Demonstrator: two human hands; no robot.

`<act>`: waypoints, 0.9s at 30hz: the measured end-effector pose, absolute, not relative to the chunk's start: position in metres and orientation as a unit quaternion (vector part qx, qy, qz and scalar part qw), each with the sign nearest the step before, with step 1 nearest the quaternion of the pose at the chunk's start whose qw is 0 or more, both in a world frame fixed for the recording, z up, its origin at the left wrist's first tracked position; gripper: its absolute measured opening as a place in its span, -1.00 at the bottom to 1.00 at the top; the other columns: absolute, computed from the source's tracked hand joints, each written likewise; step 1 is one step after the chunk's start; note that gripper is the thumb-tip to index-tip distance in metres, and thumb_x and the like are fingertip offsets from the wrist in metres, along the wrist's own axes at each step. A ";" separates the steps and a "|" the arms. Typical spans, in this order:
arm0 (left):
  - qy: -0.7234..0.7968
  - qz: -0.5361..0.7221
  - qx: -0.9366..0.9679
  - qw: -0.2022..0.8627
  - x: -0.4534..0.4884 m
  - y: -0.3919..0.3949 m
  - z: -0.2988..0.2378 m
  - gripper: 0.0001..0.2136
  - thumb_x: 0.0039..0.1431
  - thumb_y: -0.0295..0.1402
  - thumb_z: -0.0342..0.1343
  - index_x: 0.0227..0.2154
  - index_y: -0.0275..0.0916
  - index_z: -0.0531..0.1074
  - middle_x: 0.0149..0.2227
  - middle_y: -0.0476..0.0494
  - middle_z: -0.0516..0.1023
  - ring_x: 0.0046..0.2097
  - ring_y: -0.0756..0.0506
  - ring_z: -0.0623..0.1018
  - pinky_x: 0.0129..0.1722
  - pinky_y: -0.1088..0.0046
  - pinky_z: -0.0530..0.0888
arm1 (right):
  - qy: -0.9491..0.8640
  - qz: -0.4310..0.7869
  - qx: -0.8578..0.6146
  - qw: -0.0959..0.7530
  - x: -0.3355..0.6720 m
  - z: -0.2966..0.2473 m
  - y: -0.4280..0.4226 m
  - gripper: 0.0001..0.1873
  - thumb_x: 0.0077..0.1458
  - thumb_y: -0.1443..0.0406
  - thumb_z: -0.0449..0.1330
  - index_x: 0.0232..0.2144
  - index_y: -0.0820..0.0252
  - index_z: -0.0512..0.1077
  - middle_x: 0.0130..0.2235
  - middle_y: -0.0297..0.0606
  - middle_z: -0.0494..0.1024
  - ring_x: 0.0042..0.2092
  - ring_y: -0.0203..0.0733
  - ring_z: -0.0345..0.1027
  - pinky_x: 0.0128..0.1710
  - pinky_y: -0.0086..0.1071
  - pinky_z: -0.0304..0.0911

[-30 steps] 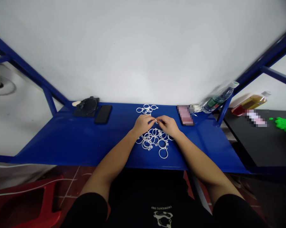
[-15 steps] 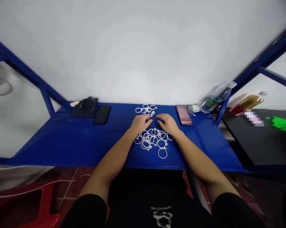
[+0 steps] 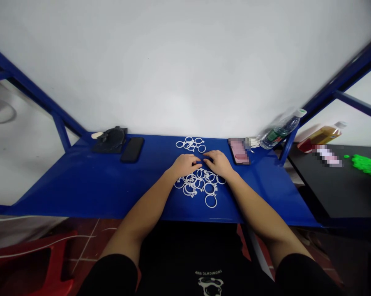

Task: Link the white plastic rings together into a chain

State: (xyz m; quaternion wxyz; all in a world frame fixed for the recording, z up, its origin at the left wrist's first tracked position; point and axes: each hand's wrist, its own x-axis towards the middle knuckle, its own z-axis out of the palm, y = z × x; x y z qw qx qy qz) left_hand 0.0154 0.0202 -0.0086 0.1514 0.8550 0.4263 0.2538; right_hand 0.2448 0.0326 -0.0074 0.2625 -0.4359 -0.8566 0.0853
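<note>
My left hand [image 3: 187, 165] is over the blue tabletop, between two groups of white plastic rings with small clips, like curtain rings. Its fingers and thumb are apart, with nothing seen between them. Facing it, my right hand [image 3: 218, 163] has its fingertips close to the left ones, thumb and fingers spread and no ring in them. Beyond the hands, near the wall, lies the smaller group of rings [image 3: 191, 144]. The larger pile of rings [image 3: 195, 190] lies nearer my body, its far edge partly under my hands.
A black phone [image 3: 132, 149] and a dark crumpled item [image 3: 113, 139] lie at back left. At back right are a pink-screened phone [image 3: 239, 151], a white cable [image 3: 253, 142] and a leaning clear bottle [image 3: 279, 131]. Blue frame posts flank the table [image 3: 80, 181].
The ring at my left fingertips has been let go and lies flat at the right of the far group. My left hand has drawn back towards me; the right has shifted slightly.
</note>
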 end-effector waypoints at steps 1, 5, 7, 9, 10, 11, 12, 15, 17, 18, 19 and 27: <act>0.425 0.253 0.856 0.148 0.016 0.020 -0.010 -0.85 0.29 -0.22 0.24 -0.19 -0.11 0.65 -0.30 -0.06 0.64 -0.24 -0.09 0.60 -0.20 0.33 0.49 | -0.858 0.077 -0.440 0.253 0.245 -0.009 0.034 -0.73 0.29 0.25 0.24 0.00 0.14 0.60 -0.04 -0.08 0.67 -0.02 0.05 0.50 0.07 -0.04 0.37; 0.428 0.242 0.860 0.139 0.017 0.021 -0.012 -0.85 0.28 -0.20 0.23 -0.29 -0.14 0.63 -0.35 -0.04 0.61 -0.27 -0.07 0.57 -0.24 0.35 0.46 | -0.872 0.077 -0.431 0.220 0.244 -0.016 0.040 -0.62 0.28 0.19 0.28 0.11 0.12 0.54 0.15 -0.06 0.60 0.17 0.14 0.43 0.23 0.11 0.25; 0.427 0.242 0.860 0.142 0.017 0.021 -0.012 -0.83 0.28 -0.20 0.24 -0.34 -0.15 0.61 -0.38 -0.03 0.59 -0.30 -0.06 0.56 -0.26 0.36 0.45 | -0.875 0.096 -0.428 0.207 0.244 -0.019 0.042 -0.53 0.30 0.16 0.27 0.22 0.06 0.46 0.29 -0.07 0.47 0.32 0.23 0.28 0.32 0.29 0.10; 0.424 0.247 0.858 0.149 0.017 0.020 -0.011 -0.84 0.27 -0.19 0.25 -0.33 -0.15 0.61 -0.39 -0.03 0.59 -0.30 -0.06 0.56 -0.26 0.36 0.46 | -0.871 0.117 -0.432 0.202 0.245 -0.021 0.043 -0.49 0.32 0.15 0.24 0.27 0.01 0.41 0.36 -0.08 0.39 0.41 0.29 0.15 0.33 0.42 0.00; 0.422 0.249 0.858 0.153 0.017 0.020 -0.010 -0.85 0.26 -0.19 0.26 -0.31 -0.15 0.61 -0.38 -0.03 0.60 -0.30 -0.06 0.57 -0.25 0.36 0.47 | -0.869 0.126 -0.432 0.206 0.246 -0.021 0.043 -0.49 0.32 0.16 0.23 0.28 0.00 0.41 0.36 -0.08 0.38 0.42 0.30 0.14 0.33 0.43 -0.01; 0.420 0.250 0.858 0.157 0.017 0.020 -0.009 -0.85 0.25 -0.19 0.27 -0.28 -0.14 0.62 -0.37 -0.03 0.61 -0.29 -0.07 0.58 -0.24 0.35 0.48 | -0.868 0.133 -0.428 0.215 0.248 -0.021 0.043 -0.51 0.32 0.17 0.22 0.27 0.02 0.42 0.35 -0.07 0.40 0.40 0.28 0.17 0.33 0.42 0.03; 0.415 0.249 0.860 0.160 0.016 0.019 -0.007 -0.85 0.23 -0.19 0.28 -0.25 -0.13 0.63 -0.36 -0.03 0.62 -0.28 -0.07 0.59 -0.23 0.35 0.49 | -0.867 0.136 -0.421 0.228 0.249 -0.020 0.043 -0.53 0.32 0.19 0.22 0.25 0.04 0.44 0.32 -0.05 0.44 0.38 0.25 0.23 0.32 0.37 0.08; 0.390 0.243 0.871 0.171 0.015 0.016 -0.004 -0.84 0.19 -0.22 0.30 -0.20 -0.10 0.65 -0.32 -0.02 0.64 -0.26 -0.08 0.61 -0.19 0.34 0.52 | -0.868 0.141 -0.391 0.271 0.251 -0.015 0.042 -0.61 0.32 0.24 0.21 0.16 0.10 0.51 0.20 -0.04 0.56 0.25 0.13 0.42 0.27 0.17 0.26; 0.381 0.238 0.877 0.169 0.015 0.015 -0.004 -0.83 0.15 -0.30 0.29 -0.18 -0.08 0.66 -0.26 -0.03 0.65 -0.24 -0.08 0.61 -0.15 0.33 0.54 | -0.869 0.142 -0.377 0.288 0.250 -0.012 0.041 -0.65 0.32 0.25 0.20 0.12 0.09 0.54 0.14 -0.08 0.60 0.18 0.08 0.47 0.23 0.11 0.33; 0.379 0.235 0.880 0.163 0.015 0.015 -0.004 -0.81 0.13 -0.34 0.28 -0.18 -0.07 0.67 -0.23 -0.05 0.66 -0.22 -0.09 0.62 -0.12 0.32 0.54 | -0.868 0.143 -0.375 0.292 0.249 -0.012 0.040 -0.67 0.32 0.26 0.20 0.10 0.08 0.54 0.12 -0.09 0.61 0.16 0.07 0.48 0.21 0.09 0.34; 0.379 0.232 0.882 0.157 0.015 0.014 -0.004 -0.80 0.11 -0.38 0.27 -0.19 -0.07 0.67 -0.20 -0.06 0.66 -0.20 -0.10 0.62 -0.09 0.31 0.54 | -0.869 0.143 -0.373 0.293 0.248 -0.011 0.039 -0.68 0.32 0.26 0.20 0.09 0.09 0.55 0.10 -0.10 0.62 0.15 0.06 0.49 0.20 0.08 0.35; 0.404 0.269 0.866 0.123 0.017 0.019 -0.006 -0.88 0.27 -0.42 0.18 -0.33 -0.17 0.62 -0.26 -0.09 0.66 -0.21 -0.09 0.61 -0.16 0.34 0.49 | -0.859 0.152 -0.379 0.309 0.246 -0.006 0.034 -0.73 0.37 0.21 0.17 0.01 0.11 0.57 -0.02 -0.12 0.68 0.01 0.01 0.54 0.10 -0.02 0.40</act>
